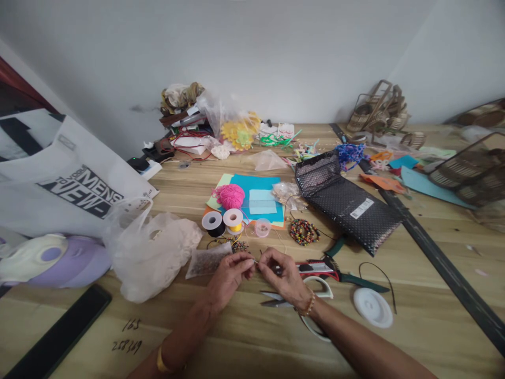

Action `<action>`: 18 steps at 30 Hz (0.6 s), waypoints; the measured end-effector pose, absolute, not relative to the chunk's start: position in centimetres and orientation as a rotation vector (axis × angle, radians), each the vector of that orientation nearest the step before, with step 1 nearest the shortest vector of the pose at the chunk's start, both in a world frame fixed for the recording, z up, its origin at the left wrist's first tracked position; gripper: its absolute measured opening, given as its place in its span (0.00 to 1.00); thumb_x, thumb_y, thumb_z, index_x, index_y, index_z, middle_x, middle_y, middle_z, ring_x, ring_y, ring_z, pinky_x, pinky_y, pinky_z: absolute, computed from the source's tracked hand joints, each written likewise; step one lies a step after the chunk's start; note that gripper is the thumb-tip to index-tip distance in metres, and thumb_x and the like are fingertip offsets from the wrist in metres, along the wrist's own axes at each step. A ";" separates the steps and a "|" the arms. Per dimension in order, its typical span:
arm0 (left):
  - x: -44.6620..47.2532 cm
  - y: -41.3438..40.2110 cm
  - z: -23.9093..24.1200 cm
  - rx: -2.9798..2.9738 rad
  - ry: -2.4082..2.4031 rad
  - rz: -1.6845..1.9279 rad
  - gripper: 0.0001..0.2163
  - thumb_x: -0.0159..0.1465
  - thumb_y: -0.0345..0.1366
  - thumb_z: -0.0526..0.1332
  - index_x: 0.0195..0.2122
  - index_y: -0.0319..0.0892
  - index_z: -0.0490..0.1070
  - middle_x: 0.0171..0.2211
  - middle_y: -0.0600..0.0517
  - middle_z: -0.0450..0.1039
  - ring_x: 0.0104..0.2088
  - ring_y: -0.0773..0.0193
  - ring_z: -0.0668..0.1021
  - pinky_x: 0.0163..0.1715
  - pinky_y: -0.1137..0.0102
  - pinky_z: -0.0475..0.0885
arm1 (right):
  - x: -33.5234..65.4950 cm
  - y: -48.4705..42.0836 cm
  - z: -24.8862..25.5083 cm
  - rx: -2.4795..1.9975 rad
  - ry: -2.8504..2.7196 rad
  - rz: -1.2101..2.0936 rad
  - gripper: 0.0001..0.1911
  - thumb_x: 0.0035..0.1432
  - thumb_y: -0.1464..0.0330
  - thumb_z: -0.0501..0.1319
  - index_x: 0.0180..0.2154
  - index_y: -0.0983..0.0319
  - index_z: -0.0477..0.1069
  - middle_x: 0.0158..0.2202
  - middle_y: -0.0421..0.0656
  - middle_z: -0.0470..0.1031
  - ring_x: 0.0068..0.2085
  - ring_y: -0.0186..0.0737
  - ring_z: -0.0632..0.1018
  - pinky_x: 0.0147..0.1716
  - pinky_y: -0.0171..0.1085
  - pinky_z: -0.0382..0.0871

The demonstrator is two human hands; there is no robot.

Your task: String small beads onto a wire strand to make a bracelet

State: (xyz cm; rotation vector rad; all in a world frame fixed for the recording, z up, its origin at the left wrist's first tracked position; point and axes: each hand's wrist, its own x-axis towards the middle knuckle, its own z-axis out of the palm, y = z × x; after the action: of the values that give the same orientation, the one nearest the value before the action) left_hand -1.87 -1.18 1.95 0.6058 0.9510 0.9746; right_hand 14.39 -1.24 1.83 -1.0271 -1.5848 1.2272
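Note:
Above the near middle of the table, my left hand [232, 271] is closed in a pinch. My right hand [282, 271] pinches just beside it, the fingertips almost meeting. Between them shows a short bit of a thin pale strand [255, 261]; the rest is hidden by the fingers. A clear bag of small beads [208, 259] lies by my left hand. Beneath my right wrist are white-handled scissors [321, 287], blades pointing left. A red utility knife [317, 268] and green-handled pliers [361, 281] lie to its right. Beyond sits a coil of multicoloured beads [303, 232].
Black and yellow thread spools [213, 223] stand before a pink yarn ball [229, 197] on coloured paper [256, 184]. Left are a plastic bag [153, 258] and a dark phone-like slab [63, 331]. Right are a black bubble mailer [347, 202] and a white spool [373, 307].

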 end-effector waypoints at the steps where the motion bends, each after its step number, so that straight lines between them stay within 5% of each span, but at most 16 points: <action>1: -1.9 -1.2 1.9 0.605 0.952 0.974 0.13 0.45 0.39 0.73 0.27 0.37 0.75 0.20 0.55 0.71 0.23 0.70 0.70 0.26 0.73 0.62 | 14.4 -1.2 1.8 -1.028 -1.584 1.227 0.08 0.59 0.66 0.59 0.28 0.62 0.68 0.23 0.38 0.67 0.25 0.32 0.67 0.25 0.31 0.62; 18: -1.7 -1.3 2.0 0.723 0.991 0.966 0.12 0.46 0.39 0.72 0.27 0.37 0.76 0.21 0.53 0.73 0.23 0.70 0.70 0.27 0.73 0.64 | 14.4 -1.1 1.5 -1.038 -1.615 1.224 0.08 0.59 0.66 0.58 0.28 0.63 0.68 0.23 0.38 0.68 0.24 0.32 0.68 0.25 0.30 0.62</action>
State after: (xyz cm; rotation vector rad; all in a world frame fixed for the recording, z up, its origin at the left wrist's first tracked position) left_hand -1.73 -1.30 1.96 0.7227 0.9913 0.9661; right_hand 14.37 -1.11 1.53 -1.0379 -1.6152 1.2244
